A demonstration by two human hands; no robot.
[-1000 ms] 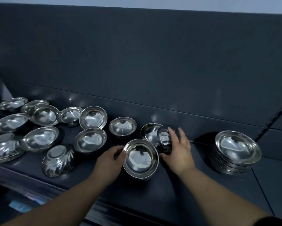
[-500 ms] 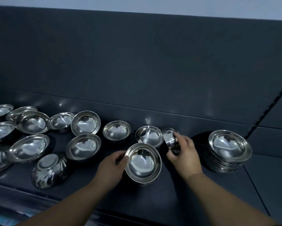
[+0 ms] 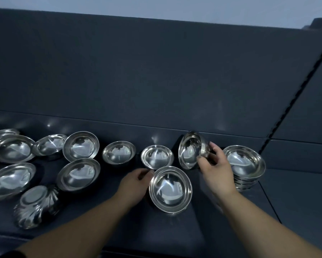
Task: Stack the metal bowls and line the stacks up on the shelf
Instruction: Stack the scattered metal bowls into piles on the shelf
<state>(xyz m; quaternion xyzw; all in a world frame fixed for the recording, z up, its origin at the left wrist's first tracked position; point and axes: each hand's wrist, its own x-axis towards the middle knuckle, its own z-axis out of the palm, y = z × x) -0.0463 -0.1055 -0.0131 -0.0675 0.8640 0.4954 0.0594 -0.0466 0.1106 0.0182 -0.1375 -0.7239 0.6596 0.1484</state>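
My right hand (image 3: 216, 169) grips a small metal bowl (image 3: 190, 149) by its rim, lifted and tipped on its side with the opening facing left. My left hand (image 3: 136, 183) holds the left rim of a larger bowl (image 3: 170, 189) that sits tilted on the dark shelf (image 3: 184, 229). A stack of several bowls (image 3: 244, 166) stands just right of my right hand. Two small single bowls (image 3: 157, 156) (image 3: 118, 152) sit behind my left hand. More loose bowls (image 3: 78, 174) spread to the left.
An upside-down fluted bowl (image 3: 36, 206) lies near the shelf's front left edge. Wide shallow bowls (image 3: 9, 180) crowd the far left. A dark back wall (image 3: 156, 81) rises behind the shelf. Bare shelf surface (image 3: 296, 202) lies right of the stack.
My right hand has lifted the small bowl off the shelf and tipped it on edge, moving it up and right. My left hand keeps its hold on the larger bowl.
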